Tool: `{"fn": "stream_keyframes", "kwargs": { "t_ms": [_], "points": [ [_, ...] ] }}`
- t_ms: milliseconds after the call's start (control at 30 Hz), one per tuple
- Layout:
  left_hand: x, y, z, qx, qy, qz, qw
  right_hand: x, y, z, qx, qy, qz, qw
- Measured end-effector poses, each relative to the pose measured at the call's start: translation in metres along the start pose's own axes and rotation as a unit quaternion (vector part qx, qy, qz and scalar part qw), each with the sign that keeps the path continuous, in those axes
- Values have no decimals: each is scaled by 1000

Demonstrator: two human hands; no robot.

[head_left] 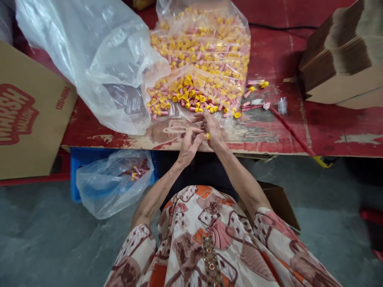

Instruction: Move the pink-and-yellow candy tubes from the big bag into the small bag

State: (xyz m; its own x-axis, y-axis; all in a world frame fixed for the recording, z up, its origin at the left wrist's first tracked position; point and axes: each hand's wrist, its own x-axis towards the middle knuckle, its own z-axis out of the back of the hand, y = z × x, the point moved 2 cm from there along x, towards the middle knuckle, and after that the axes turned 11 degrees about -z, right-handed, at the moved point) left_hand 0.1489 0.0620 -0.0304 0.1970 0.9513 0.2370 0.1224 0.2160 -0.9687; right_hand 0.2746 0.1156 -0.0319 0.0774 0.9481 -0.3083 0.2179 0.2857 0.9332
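My left hand [189, 146] is closed in a pinch above the table's front edge, holding a small tube whose yellow cap [207, 136] faces my right palm. The tube's body is mostly hidden by the fingers. My right hand [213, 128] is beside it, its fingers stretched out toward the pile and its palm against or very near the cap. Just beyond both hands, many small pink-and-red tubes with yellow caps [194, 97] spill from the mouth of a big clear plastic bag [221, 48] full of the same.
A second clear bag [113, 59] with empty clear tubes [133, 104] lies left. Cardboard box [32, 111] stands far left, stacked cardboard [341, 59] at right. A red strap [293, 133] crosses the red table [335, 135]. Below, a blue crate [74, 175] holds a bagged lot of tubes.
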Motion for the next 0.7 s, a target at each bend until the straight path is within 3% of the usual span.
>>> {"fn": "stream_keyframes", "kwargs": {
  "t_ms": [67,167,233,300,433,500,533,600,700],
  "points": [
    [-2,4,1,-43,10,34,998,-2,-5,15,-47,-34,42,997],
    [-1,9,12,-48,20,54,997,-8,-18,54,-177,-161,129,962],
    [4,9,25,28,25,34,999,-11,-32,80,-248,-232,155,928],
    [10,7,39,155,34,-18,987,-11,-45,96,-276,-250,158,915],
    [21,8,50,421,90,-86,899,-10,-59,101,-307,-238,193,901],
    [27,14,49,483,140,-74,861,-8,-58,97,-332,-238,222,886],
    [31,17,48,482,161,-66,859,-5,-56,95,-347,-236,235,877],
    [38,21,51,422,169,-49,890,3,-50,89,-383,-227,259,857],
    [43,21,65,254,98,13,962,26,-38,80,-438,-204,271,833]
  ]
}}
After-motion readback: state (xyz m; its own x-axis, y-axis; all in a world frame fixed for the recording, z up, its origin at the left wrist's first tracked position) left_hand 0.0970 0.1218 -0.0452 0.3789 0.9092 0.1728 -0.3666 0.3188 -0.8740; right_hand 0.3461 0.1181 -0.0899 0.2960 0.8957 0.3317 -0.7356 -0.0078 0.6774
